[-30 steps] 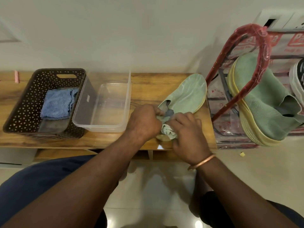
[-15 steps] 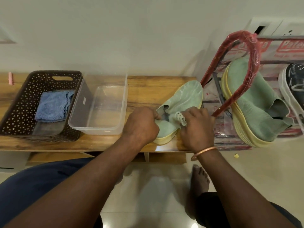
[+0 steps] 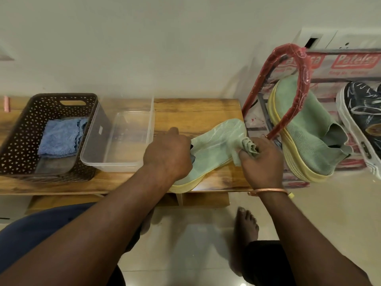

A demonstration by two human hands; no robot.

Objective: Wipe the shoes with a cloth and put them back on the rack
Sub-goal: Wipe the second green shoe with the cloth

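Right grip (image 3: pixel 261 162) curled tight round wadded cloth (image 3: pixel 248 148), pressing it on shoe (image 3: pixel 218 145) near toe. Left grip (image 3: pixel 169 155) curled at shoe's heel end, steadying it. Shoe lies on counter (image 3: pixel 195 112), toe toward 1 o'clock. Rack (image 3: pixel 304 73) at 3 o'clock, just beside counter, holds second shoe (image 3: pixel 305 129). Tub (image 3: pixel 132 131) and basket (image 3: pixel 20 129) at 9 o'clock.

Step, by judgement: wiping, midway. Next likely calls for strokes along sole edge, then lifting shoe onto rack, clear of red frame.

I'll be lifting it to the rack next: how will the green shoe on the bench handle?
Probably floppy on top: the green shoe has a thin knit upper, creased by the left hand. Its thick yellow sole likely keeps shape. Probably light, being mesh.
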